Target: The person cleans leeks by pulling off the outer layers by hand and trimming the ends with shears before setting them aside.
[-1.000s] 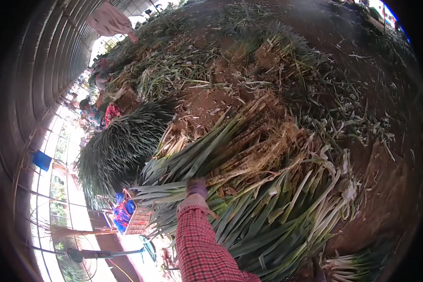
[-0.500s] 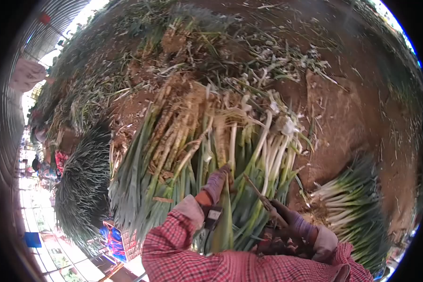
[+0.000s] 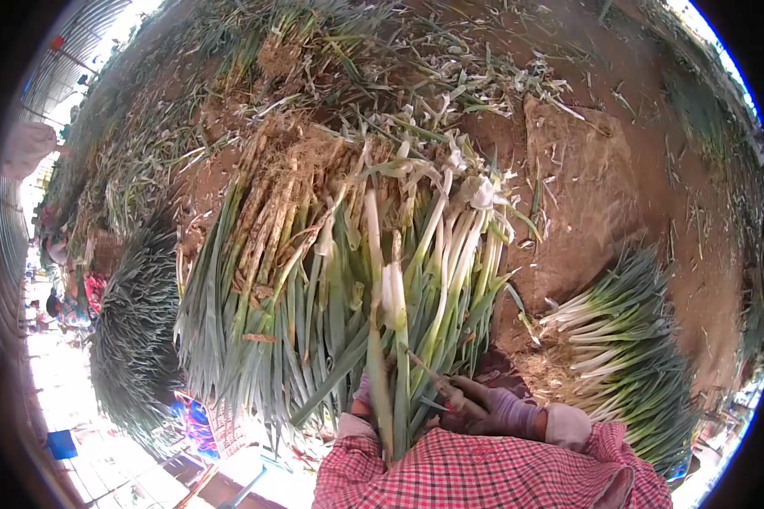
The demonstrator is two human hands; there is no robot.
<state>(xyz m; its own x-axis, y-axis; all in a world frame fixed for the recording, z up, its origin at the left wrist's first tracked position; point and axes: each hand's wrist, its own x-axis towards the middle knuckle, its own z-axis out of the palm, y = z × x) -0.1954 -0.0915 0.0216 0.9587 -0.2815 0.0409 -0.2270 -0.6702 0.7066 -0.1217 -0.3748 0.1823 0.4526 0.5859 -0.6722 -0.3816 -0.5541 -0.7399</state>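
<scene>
My left hand [image 3: 364, 394] is low at the centre, closed around a few leeks [image 3: 390, 293] with pale stems pointing away from me; their leaves hide most of its fingers. Just right of it, my right hand [image 3: 499, 409] is closed on the handle of a knife [image 3: 422, 366], whose thin blade points up and left against the leeks' green part. Beyond both hands lies a wide pile of leeks [image 3: 267, 246], brown roots at the far end and green leaves toward me. At its right side the stems [image 3: 463, 246] look white.
A bundle of white-stemmed leeks [image 3: 624, 331] lies on the right, roots facing left. On the left is a heap of dark green leaves [image 3: 136, 331]. Loose trimmings [image 3: 475, 89] litter the brown ground behind the pile. A blue object [image 3: 61, 444] is at the lower left.
My left hand has drawn back toward my body with leeks in it, their white stems now above the pile. My right hand and the knife have shifted left and nearer to it.
</scene>
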